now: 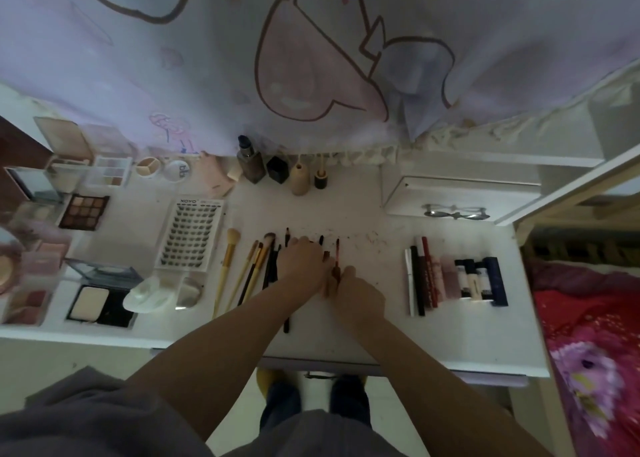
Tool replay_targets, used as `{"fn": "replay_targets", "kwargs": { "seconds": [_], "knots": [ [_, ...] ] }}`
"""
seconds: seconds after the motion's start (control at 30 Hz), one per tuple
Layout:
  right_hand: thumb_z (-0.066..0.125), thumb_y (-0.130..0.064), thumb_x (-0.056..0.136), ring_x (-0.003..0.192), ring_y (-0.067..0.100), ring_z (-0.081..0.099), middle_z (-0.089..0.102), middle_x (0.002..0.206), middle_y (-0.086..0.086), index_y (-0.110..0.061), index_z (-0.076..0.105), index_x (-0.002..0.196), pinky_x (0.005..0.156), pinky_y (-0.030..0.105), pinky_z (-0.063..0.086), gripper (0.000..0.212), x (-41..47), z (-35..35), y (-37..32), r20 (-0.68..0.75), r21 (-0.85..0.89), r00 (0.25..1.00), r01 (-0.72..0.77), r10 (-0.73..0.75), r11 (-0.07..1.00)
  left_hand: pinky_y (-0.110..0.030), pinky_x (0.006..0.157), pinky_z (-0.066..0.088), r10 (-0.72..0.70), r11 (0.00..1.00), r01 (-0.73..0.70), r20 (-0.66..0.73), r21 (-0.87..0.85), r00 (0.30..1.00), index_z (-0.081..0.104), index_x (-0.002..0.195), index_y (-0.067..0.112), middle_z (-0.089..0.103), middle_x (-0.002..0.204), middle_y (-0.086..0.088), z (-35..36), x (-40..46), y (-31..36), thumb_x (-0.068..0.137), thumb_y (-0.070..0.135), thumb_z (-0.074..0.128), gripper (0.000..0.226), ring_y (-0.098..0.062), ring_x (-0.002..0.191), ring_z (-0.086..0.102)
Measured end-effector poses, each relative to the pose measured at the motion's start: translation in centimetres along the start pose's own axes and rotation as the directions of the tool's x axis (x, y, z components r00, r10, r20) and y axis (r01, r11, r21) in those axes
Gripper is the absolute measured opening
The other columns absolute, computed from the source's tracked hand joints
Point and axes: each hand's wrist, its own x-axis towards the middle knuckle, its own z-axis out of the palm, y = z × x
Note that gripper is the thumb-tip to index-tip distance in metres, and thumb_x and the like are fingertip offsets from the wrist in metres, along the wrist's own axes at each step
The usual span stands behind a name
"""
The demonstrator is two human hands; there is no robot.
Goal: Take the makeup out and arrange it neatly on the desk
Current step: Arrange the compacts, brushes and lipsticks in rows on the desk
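Note:
Makeup lies spread over the white desk (pixel 346 332). A row of brushes and pencils (pixel 254 268) runs side by side in the middle. My left hand (pixel 301 262) rests with curled fingers on the dark pencils at the row's right end. Just right of it, my right hand (pixel 356 290) pinches a thin reddish-brown pencil (pixel 336 254) that points away from me. A tray of false lashes (pixel 189 236) sits left of the brushes. Lipsticks and tubes (pixel 453 283) are lined up at the right.
Bottles (pixel 277 169) stand along the back edge under a hanging printed cloth (pixel 311 58). Palettes and compacts (pixel 86 210) crowd the left side. A white box with a bow handle (pixel 457 193) sits back right. A red bed cover (pixel 595 352) lies past the desk's right edge.

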Motion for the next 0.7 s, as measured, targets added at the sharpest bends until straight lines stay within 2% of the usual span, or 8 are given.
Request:
{"fn": "replay_targets", "kwargs": {
  "seconds": [0.17, 0.33, 0.4, 0.5, 0.6, 0.7],
  "knots": [
    [0.026, -0.039, 0.101, 0.092, 0.027, 0.062, 0.064, 0.101, 0.009, -0.009, 0.044, 0.109, 0.070, 0.032, 0.041, 0.036, 0.1, -1.9, 0.4, 0.010, -0.001, 1.000, 0.020, -0.020, 1.000, -0.035, 0.083, 0.047, 0.019, 0.998, -0.022, -0.050, -0.060, 0.999, 0.060, 0.102, 0.012, 0.055, 0.108, -0.007, -0.6, -0.3, -0.5, 0.096, 0.042, 0.040, 0.037, -0.024, 0.107, 0.049],
    [0.030, -0.032, 0.101, 0.090, 0.031, 0.062, 0.064, 0.095, 0.013, -0.008, 0.050, 0.101, 0.078, 0.035, 0.046, 0.031, 1.4, -7.7, 5.1, -0.156, -0.055, 0.988, -0.005, -0.004, 0.999, -0.035, 0.081, 0.046, 0.177, 0.970, -0.192, -0.113, -0.146, 0.978, 0.059, 0.098, 0.013, 0.058, 0.101, -0.006, -0.6, -1.4, 3.2, 0.098, 0.038, 0.038, 0.033, -0.023, 0.099, 0.053],
    [0.034, -0.027, 0.100, 0.088, 0.028, 0.061, 0.064, 0.097, 0.014, -0.005, 0.052, 0.101, 0.072, 0.030, 0.044, 0.029, 2.5, -9.9, 7.2, -0.147, -0.077, 0.989, -0.024, 0.012, 0.997, -0.034, 0.080, 0.043, 0.229, 0.956, -0.239, -0.075, -0.173, 0.971, 0.057, 0.098, 0.012, 0.059, 0.100, -0.007, 0.3, -1.7, 5.9, 0.099, 0.037, 0.036, 0.032, -0.023, 0.097, 0.054],
    [0.037, -0.022, 0.099, 0.084, 0.025, 0.056, 0.063, 0.096, 0.014, -0.004, 0.055, 0.095, 0.068, 0.026, 0.037, 0.026, 4.3, -11.4, 8.8, -0.070, -0.090, 0.997, -0.033, 0.027, 0.995, -0.035, 0.083, 0.040, 0.194, 0.966, -0.189, 0.016, -0.176, 0.981, 0.055, 0.105, 0.010, 0.060, 0.107, -0.009, 1.7, -1.4, 10.1, 0.100, 0.036, 0.033, 0.034, -0.026, 0.101, 0.054],
    [0.038, -0.024, 0.097, 0.077, 0.021, 0.051, 0.056, 0.084, 0.008, -0.009, 0.051, 0.081, 0.067, 0.027, 0.036, 0.025, 5.5, -11.2, 9.0, -0.027, -0.068, 1.000, -0.007, 0.005, 0.998, -0.036, 0.088, 0.038, 0.117, 0.988, -0.109, 0.069, -0.105, 0.991, 0.054, 0.114, 0.010, 0.059, 0.115, -0.009, 3.0, -0.7, 12.8, 0.099, 0.041, 0.032, 0.041, -0.026, 0.108, 0.053],
    [0.039, -0.027, 0.097, 0.073, 0.021, 0.051, 0.051, 0.071, 0.004, -0.011, 0.046, 0.069, 0.066, 0.027, 0.036, 0.033, 5.9, -10.8, 8.8, -0.024, -0.057, 0.999, 0.042, -0.043, 0.998, -0.036, 0.090, 0.037, 0.047, 0.997, -0.042, 0.090, -0.060, 0.995, 0.054, 0.115, 0.012, 0.059, 0.117, -0.007, 3.8, -0.2, 13.5, 0.098, 0.040, 0.034, 0.039, -0.024, 0.109, 0.053]
  ]
}}
